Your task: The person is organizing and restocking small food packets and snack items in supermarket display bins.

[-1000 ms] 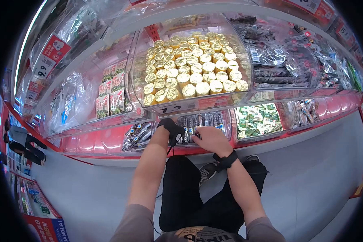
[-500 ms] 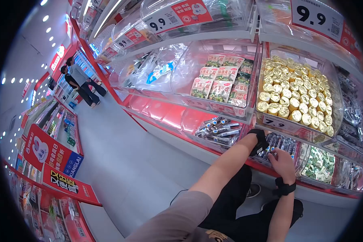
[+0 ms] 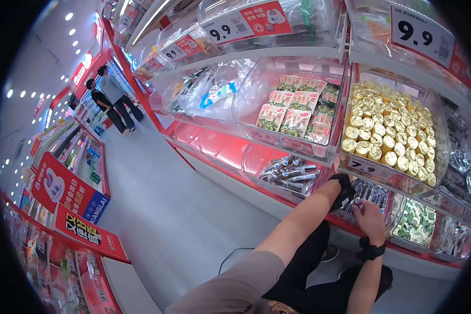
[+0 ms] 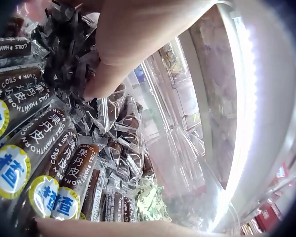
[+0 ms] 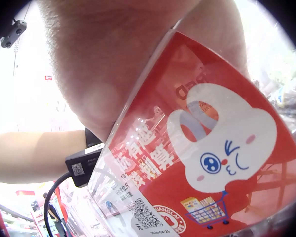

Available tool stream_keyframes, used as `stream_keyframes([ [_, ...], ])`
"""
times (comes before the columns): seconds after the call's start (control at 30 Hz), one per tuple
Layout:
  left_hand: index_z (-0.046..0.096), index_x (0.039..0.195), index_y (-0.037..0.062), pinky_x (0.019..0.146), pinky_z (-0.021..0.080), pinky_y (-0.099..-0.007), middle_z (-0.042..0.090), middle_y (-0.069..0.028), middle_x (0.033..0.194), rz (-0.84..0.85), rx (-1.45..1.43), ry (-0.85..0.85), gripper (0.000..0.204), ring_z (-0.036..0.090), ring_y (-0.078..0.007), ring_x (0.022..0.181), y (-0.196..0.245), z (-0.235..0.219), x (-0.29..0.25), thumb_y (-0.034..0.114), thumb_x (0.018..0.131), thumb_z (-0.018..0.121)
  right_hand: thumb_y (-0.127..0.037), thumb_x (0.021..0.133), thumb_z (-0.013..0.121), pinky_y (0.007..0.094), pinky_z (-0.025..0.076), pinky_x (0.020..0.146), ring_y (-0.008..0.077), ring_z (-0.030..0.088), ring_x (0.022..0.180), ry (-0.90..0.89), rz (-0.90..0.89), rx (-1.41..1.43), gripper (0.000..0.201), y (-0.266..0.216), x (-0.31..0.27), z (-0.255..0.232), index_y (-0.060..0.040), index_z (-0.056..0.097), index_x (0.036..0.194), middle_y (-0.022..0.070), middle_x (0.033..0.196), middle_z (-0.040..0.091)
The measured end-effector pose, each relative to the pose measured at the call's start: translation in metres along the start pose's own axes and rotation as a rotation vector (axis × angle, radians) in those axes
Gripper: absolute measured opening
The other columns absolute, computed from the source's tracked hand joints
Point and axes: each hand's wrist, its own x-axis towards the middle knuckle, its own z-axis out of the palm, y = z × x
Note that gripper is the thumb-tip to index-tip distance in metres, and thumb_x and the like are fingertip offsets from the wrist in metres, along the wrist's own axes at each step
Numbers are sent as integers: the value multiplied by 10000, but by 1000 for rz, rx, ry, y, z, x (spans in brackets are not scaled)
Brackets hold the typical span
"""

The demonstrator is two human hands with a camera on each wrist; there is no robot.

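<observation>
Hawthorn rolls (image 4: 54, 168) in clear wrappers, with yellow-and-blue round labels, lie packed in a low bin. My left hand (image 4: 133, 44) reaches in over them; one fingertip touches the dark wrapper ends, while another finger (image 4: 113, 228) lies along the bottom of the left wrist view, well apart. In the head view the black wrist strap (image 3: 343, 192) hides most of that hand. At the bin's front edge is my right hand (image 3: 370, 219), its thumb and fingers bent beside a small yellow-and-blue label. I cannot tell whether it pinches a roll.
A clear price holder with a red rabbit card (image 5: 227, 148) stands before the right hand. Gold-wrapped rolls (image 3: 390, 131) fill the bin above, behind a 7.9 tag. Green-wrapped sweets (image 3: 416, 222) lie to the right. Two people (image 3: 118, 97) stand down the aisle.
The head view has swung left, bringing the aisle and the two people into clearer sight. Both hands stay at the hawthorn roll bin, with the right fingers shifting slightly.
</observation>
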Motion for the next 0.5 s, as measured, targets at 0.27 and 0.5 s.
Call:
stream_keyframes([
  [0.27, 623, 1133, 105, 964, 394, -454, 607, -146, 1177, -10, -7, 2, 426, 561, -333, 1096, -3, 3, -1, 381, 818, 547, -250, 804, 634, 438, 444, 613, 324, 595, 655, -10, -3, 10, 249, -5, 2, -3, -13, 642, 877, 146, 624, 575],
  [0.5, 626, 1132, 107, 961, 399, -452, 610, -141, 1177, -7, -1, 6, 424, 564, -330, 1097, -5, 2, 2, 380, 817, 546, -255, 808, 632, 435, 451, 616, 326, 604, 675, -47, 11, 12, 256, -8, 4, -7, -11, 636, 885, 145, 661, 594],
])
